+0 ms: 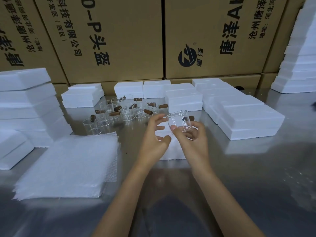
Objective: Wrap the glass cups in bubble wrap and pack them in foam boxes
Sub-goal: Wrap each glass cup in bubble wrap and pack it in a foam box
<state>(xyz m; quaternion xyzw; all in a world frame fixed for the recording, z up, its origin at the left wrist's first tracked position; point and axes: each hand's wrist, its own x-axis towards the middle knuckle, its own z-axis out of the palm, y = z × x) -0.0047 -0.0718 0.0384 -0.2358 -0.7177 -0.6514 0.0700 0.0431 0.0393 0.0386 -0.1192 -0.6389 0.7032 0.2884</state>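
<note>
— How far along is the packing?

— Early, by the look of it. The right hand [189, 134] grips one bare glass cup [178, 121] above the steel table [239, 177], over a foam piece [172, 151]. The left hand [154, 134] hovers beside it, fingers spread, holding nothing.

— Is any of it wrapped?

— None visibly. The bubble wrap stack [68, 165] lies flat to the left, and a cluster of unwrapped cups [123, 110] waits behind.

— And the boxes?

— The foam boxes [239, 115] sit closed; whether they are filled cannot be told.
</note>
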